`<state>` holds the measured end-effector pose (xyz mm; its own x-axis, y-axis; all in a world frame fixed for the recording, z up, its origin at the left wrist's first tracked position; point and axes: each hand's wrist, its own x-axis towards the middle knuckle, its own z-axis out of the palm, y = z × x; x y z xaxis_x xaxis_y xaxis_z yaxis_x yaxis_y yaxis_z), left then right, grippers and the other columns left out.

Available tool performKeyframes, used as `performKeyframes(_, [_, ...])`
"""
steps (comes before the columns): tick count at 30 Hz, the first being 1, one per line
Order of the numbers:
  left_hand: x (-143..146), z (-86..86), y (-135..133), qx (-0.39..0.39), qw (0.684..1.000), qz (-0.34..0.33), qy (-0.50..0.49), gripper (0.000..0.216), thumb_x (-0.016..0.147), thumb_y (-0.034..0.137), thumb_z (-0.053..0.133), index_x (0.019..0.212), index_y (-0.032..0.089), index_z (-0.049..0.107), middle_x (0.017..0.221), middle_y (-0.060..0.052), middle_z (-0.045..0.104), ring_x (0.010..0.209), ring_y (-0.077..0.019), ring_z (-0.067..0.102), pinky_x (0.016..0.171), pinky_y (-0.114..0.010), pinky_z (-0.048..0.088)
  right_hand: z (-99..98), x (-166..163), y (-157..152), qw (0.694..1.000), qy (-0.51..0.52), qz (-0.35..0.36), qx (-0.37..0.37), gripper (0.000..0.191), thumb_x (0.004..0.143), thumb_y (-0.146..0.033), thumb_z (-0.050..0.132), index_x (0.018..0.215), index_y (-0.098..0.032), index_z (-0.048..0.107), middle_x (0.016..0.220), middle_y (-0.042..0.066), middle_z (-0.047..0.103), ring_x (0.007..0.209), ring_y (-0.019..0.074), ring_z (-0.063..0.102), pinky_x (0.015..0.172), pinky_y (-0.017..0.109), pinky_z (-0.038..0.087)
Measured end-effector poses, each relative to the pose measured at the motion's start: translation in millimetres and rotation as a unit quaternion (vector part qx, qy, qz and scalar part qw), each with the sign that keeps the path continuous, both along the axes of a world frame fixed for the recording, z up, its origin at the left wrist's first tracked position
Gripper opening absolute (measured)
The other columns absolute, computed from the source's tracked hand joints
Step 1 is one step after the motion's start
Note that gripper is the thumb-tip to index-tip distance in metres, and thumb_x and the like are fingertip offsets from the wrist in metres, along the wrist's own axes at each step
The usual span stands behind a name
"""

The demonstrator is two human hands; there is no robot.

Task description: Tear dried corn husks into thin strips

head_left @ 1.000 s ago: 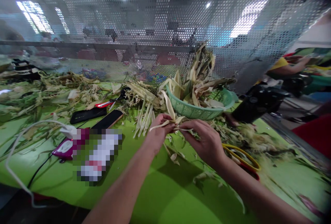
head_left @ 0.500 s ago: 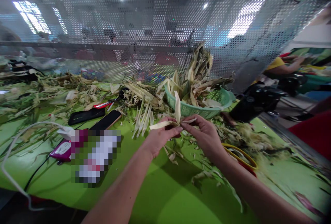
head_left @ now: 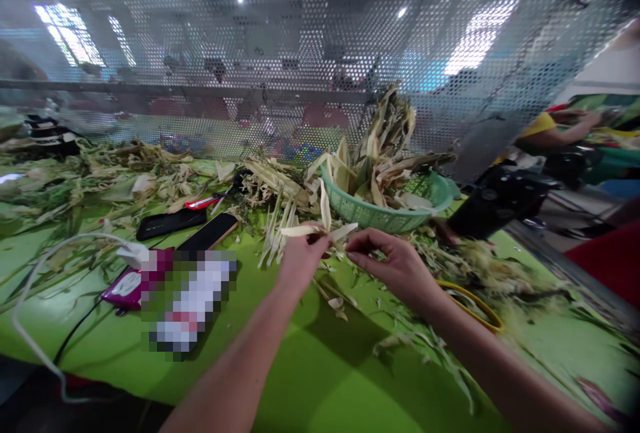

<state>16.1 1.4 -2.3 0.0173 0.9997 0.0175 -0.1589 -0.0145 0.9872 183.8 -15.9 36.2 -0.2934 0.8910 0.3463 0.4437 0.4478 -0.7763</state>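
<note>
My left hand [head_left: 301, 260] is closed, pinching several pale corn husk strips [head_left: 325, 206] together at their base. One strip stands upright, while others spread to the left and right. To the right of them, my right hand [head_left: 387, 256] hovers with thumb and forefinger a little apart and nothing visible between them. Its fingertips are close to the right-hand strip. Beyond both hands stands a green plastic basket [head_left: 395, 218] heaped with dry corn husks [head_left: 383, 133]. More cut husk strips [head_left: 275, 233] lie flat just behind my left hand.
On the green table [head_left: 320, 380] lie a phone [head_left: 213, 233], a black case [head_left: 170, 223], a red cutter [head_left: 203, 202], a purple packet [head_left: 130, 286] and a yellow-rimmed ring [head_left: 473, 306]. Husk scraps cover the left side. A perforated metal screen [head_left: 300, 40] stands behind; a person's arm [head_left: 555, 133] shows at right.
My right hand has let go of the husk strips and drawn slightly away to the right. My left hand has moved a little left, still holding them.
</note>
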Motion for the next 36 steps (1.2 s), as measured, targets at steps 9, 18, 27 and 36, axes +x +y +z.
performKeyframes(9, [2,8.9,-12,0.103,0.979,-0.067,0.164,0.014,0.080,0.017,0.056,0.082,0.022,0.070,0.085,-0.003,0.068,0.075,-0.0164,0.056,0.071,-0.026,0.041,-1.4,2,3,0.996,0.063,-0.045,-0.044,0.021,0.076,-0.037,0.071,0.085,-0.018,0.072,0.082,0.005,0.072,0.079,0.0221,0.066,0.075,0.035,0.051])
performKeyframes(18, [3,7.5,-10,0.079,0.986,-0.092,0.117,0.013,0.081,0.029,0.061,0.085,0.020,0.071,0.079,-0.003,0.066,0.073,-0.0165,0.054,0.070,-0.027,0.041,-7.6,2,4,0.988,0.138,-0.048,-0.053,0.029,0.077,-0.039,0.073,0.096,-0.020,0.066,0.086,0.005,0.070,0.078,0.0194,0.064,0.069,0.031,0.051])
performKeyframes(27, [2,-2.3,-3,0.006,0.996,-0.087,0.006,0.025,0.079,0.038,0.066,0.089,0.016,0.070,0.084,-0.007,0.067,0.077,-0.0176,0.058,0.076,-0.032,0.045,-17.6,0,8,0.976,0.200,-0.070,-0.052,0.031,0.072,-0.036,0.078,0.088,-0.020,0.057,0.081,0.002,0.064,0.069,0.0147,0.060,0.062,0.028,0.050])
performKeyframes(36, [2,0.4,-6,-0.037,0.994,-0.103,-0.003,0.027,0.075,0.040,0.069,0.085,0.015,0.071,0.078,-0.005,0.066,0.068,-0.0150,0.056,0.070,-0.031,0.044,-19.2,-2,13,0.969,0.212,-0.047,-0.118,0.027,0.077,-0.043,0.070,0.087,-0.018,0.067,0.079,0.003,0.065,0.060,0.0119,0.054,0.058,0.027,0.048])
